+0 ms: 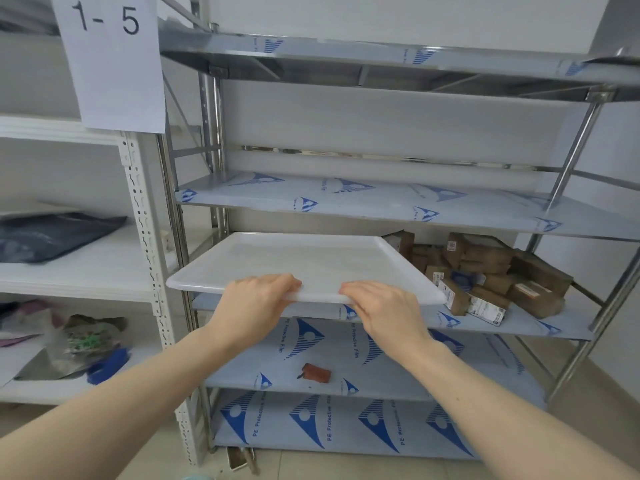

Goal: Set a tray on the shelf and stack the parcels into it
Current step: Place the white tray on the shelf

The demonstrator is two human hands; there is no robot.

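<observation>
Both hands gripped the near rim of the shallow white plastic tray (304,261): left hand (258,299) left of centre, right hand (384,308) beside it; the tray sat over the film-covered steel shelf (540,329) at its left end; small brown cardboard parcels (491,271) lay heaped at the right end.

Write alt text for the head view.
Left hand and right hand grip the near rim of a white tray at a metal shelf, beside a pile of cardboard parcels.
</observation>
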